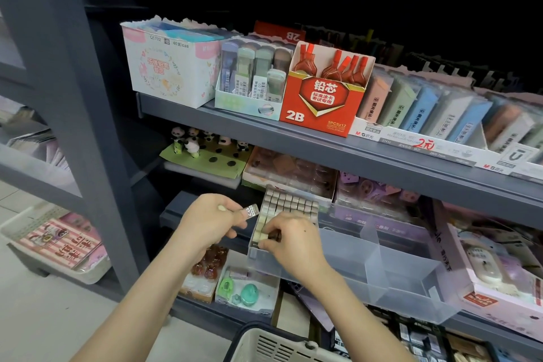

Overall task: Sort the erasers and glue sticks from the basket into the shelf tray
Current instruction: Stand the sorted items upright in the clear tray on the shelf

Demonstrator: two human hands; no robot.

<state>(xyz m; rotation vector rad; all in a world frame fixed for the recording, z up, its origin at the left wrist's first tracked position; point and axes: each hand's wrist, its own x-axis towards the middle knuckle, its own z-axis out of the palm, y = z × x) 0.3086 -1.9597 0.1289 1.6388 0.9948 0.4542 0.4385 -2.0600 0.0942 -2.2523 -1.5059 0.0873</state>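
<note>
Head view: the only camera, looking down at a stationery shelf and both hands.
Left hand (210, 220): narrow pinch on one wrapped eraser (250, 211), held in the air just left of the tray's far-left compartment.
Right hand (291, 241): fingers curled down onto the front row of erasers (289, 203), which are packed upright in that same compartment.
Clear divided tray (390, 288): its near end sticks out past the shelf lip (170, 214); the middle and right compartments look bare.
Basket (264, 344): below the forearms; its contents are hidden.
Glue sticks: none can be made out.
Risk, tipping: pressing down on the overhanging end could likely tilt the tray and spill the rows.
Risk, toppling: squeezing another eraser into a tight front row may push its neighbours over or out.
Risk, drop: the light pinch could let the wrapped eraser slip to the shelf below.
Risk, mis-sort: the glue sticks could end up among the erasers unless a bare compartment is kept for them.
</note>
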